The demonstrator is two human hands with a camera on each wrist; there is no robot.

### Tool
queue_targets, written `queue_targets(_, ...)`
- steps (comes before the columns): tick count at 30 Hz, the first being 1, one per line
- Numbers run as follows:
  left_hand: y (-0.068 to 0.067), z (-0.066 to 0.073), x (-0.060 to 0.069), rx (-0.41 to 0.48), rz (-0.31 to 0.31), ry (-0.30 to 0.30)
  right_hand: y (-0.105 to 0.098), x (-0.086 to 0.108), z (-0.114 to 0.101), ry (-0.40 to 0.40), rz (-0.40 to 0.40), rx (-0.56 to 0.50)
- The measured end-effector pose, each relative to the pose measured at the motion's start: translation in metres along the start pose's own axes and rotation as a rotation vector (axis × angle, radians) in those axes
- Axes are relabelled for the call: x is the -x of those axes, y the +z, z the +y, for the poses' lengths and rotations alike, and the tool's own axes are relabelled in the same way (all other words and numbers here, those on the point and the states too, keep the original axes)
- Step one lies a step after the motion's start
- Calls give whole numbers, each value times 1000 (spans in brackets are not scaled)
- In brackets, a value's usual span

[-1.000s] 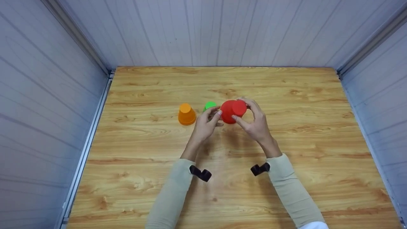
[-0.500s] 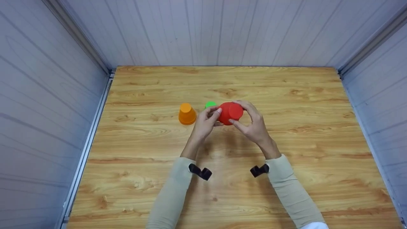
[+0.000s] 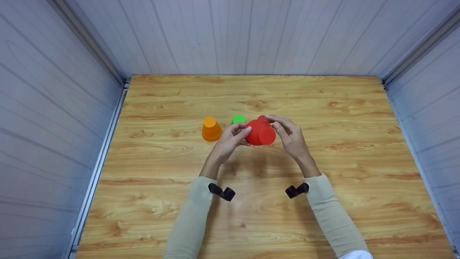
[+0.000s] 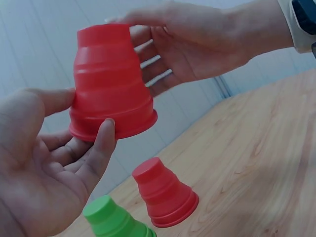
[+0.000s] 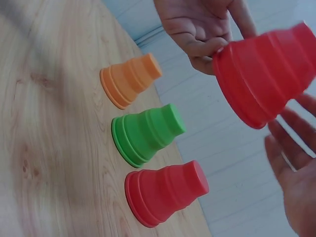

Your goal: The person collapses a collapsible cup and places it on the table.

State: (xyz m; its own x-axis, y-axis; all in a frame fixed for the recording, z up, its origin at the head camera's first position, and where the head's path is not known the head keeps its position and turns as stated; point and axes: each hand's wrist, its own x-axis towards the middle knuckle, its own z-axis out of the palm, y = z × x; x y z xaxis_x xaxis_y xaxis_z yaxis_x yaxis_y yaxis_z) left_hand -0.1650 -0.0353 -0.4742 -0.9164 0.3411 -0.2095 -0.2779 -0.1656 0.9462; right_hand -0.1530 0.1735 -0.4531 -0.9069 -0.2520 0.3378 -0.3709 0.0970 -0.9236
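Upside down above the table, a red cup (image 3: pixel 254 133) is held by my left hand (image 3: pixel 227 144), whose thumb and fingers pinch it near the rim. My right hand (image 3: pixel 294 139) is beside the cup's narrow end, fingers loosely extended; in the right wrist view these fingers (image 5: pixel 291 143) are very close to the cup, and contact is hard to tell. On the table, a second red cup (image 5: pixel 165 192), a green cup (image 5: pixel 147 136) and an orange cup (image 5: pixel 131 79) stand upside down in a row. From the head, the held cup mostly hides the second red one.
The wood-grain table (image 3: pixel 341 144) reaches to a pale panelled back wall (image 3: pixel 230 36), with side walls (image 3: pixel 43 144) at left and right. A black wrist mount (image 3: pixel 222 192) juts from each sleeve.
The held red cup has tipped and shifted so its narrow end points more toward the wearer. The right hand, which gripped that end, has come off it; the left keeps its hold.
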Motion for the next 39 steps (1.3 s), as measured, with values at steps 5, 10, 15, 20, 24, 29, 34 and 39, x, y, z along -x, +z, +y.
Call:
queue_targets(5, -2, -1, 3, -15, -97, 33, -9, -1, 19, 222, -99, -93)
queue_targets(10, -4, -2, 3, -98, -140, 43, -15, -1, 23, 338, -197, -170)
queue_targets(15, -6, -4, 1, -168, -147, 57, -18, 0, 20, 410, -245, -174)
queue_targets(20, -8, -3, 1, -235, -129, 72, -18, 0, 20, 409, -259, -155)
queue_targets(24, -7, -2, 0, -281, -107, 84, -17, 0, 21, 402, -245, -148)
queue_targets(29, -5, -3, -1, -324, -78, 102, -15, 1, 24, 373, -205, -103)
queue_targets(34, 2, -4, -3, -375, -27, 150, -11, 1, 26, 347, -118, -2)
queue_targets(39, 6, -4, -4, -359, -1, 147, -8, 0, 25, 353, -41, 7)
